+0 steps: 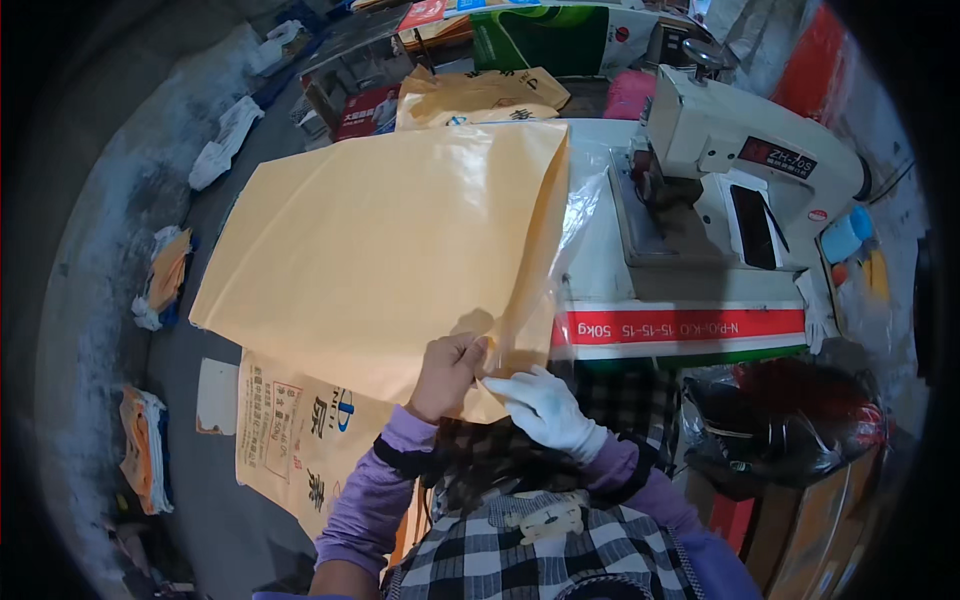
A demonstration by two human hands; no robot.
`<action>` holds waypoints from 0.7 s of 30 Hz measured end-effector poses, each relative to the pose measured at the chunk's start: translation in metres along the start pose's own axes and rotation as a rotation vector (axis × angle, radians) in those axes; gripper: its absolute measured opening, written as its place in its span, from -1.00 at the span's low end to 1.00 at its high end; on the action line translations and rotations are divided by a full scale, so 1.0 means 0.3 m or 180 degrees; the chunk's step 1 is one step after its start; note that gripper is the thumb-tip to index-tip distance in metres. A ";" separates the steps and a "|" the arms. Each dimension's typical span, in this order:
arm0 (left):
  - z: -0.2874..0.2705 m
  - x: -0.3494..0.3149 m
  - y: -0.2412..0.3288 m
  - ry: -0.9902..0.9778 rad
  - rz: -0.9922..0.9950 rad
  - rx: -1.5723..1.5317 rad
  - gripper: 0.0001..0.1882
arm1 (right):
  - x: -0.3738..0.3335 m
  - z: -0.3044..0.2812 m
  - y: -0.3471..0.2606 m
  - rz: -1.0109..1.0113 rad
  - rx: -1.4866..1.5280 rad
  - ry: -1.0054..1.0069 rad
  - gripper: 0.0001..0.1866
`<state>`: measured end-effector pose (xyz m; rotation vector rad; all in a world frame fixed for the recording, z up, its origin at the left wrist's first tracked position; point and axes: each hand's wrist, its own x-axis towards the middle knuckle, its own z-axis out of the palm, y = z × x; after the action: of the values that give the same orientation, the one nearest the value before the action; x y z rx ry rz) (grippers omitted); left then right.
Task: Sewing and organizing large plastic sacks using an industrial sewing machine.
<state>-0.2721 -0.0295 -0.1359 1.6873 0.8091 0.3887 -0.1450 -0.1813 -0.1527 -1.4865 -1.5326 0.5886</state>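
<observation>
A large plain tan sack (390, 240) lies across the worktable, its open mouth facing right. Clear plastic liner (585, 215) sticks out along that mouth. My bare left hand (447, 372) pinches the sack's near edge by the mouth's corner. Close beside it on the right, my right hand (548, 405) wears a white glove, with its fingers closed at the same corner. Whether those fingers hold sack, liner or both is hard to see. Beneath the near left side, a printed tan sack (290, 425) hangs toward me.
A cream industrial sewing machine (770, 150) stands at the right, with a black phone-like slab (752, 226) on its bed. More folded tan sacks (480, 95) lie behind. Black plastic-wrapped goods (785, 420) sit at my right, above cardboard boxes (825, 525). Scattered sack bundles (150, 450) lie far left.
</observation>
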 end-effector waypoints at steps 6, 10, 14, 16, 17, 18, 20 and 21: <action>-0.020 -0.123 0.074 -0.0394 0.0499 0.1583 -0.75 | 0.024 0.000 0.054 -0.0796 0.0494 -0.0590 -0.66; -0.135 -0.338 0.117 0.0415 0.0647 0.2406 -0.80 | 0.129 0.104 0.057 -0.1122 -0.1752 -0.0120 -0.70; -0.239 -0.590 0.123 0.0529 0.0705 0.3278 -0.79 | 0.258 0.148 0.067 -0.0662 -0.2069 -0.0960 -0.82; -0.291 -0.729 0.131 0.0208 0.0076 0.3835 -0.65 | 0.343 -0.125 0.234 -0.0129 -0.3396 0.0035 -0.88; -0.274 -0.743 0.152 0.0240 0.0075 0.3786 -0.65 | 0.338 -0.272 0.338 0.0573 -0.0719 0.1021 -0.83; -0.255 -0.747 0.166 0.0316 0.0298 0.3749 -0.64 | 0.319 -0.369 0.408 0.1216 0.2022 0.1849 -0.73; -0.234 -0.754 0.199 0.0475 0.0316 0.3529 -0.58 | 0.253 -0.368 0.368 0.1162 -0.0547 0.1828 -0.58; -0.237 -0.758 0.194 0.0509 0.0279 0.3488 -0.58 | 0.214 -0.341 0.373 0.1141 -0.0568 0.1772 -0.58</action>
<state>-0.4601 -0.1411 -0.0247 2.7322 1.1768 0.1197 0.0079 -0.1262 -0.1788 -1.8857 -0.9116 0.2044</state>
